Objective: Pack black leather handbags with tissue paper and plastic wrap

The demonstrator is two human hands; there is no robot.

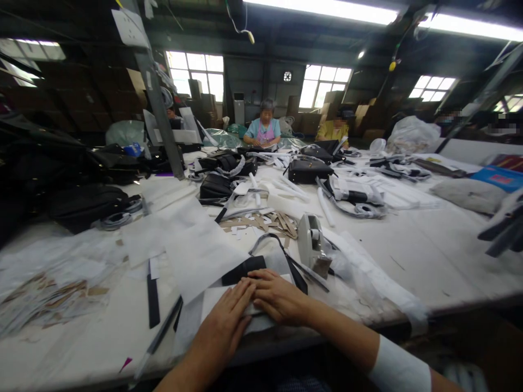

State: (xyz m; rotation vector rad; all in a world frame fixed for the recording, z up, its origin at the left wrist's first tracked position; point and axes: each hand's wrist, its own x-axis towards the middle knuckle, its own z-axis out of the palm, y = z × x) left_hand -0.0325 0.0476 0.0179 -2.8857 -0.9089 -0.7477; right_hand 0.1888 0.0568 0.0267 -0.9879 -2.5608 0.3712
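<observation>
My left hand lies flat with fingers stretched out on white wrapping paper at the table's front edge. Just right of it, my right hand rests palm down on the same paper, its fingertips meeting those of the left. Beyond the fingers a black bag shows partly, the paper covering the rest. Its strap loops up behind. A large translucent sheet spreads out to the left. Close by on the right stands a grey tape dispenser.
A black strip and a wrapped strap lie on the left. Paper scraps and cardboard strips are heaped on the table. Several black bags stand farther back. A metal post rises at left. Co-workers sit across.
</observation>
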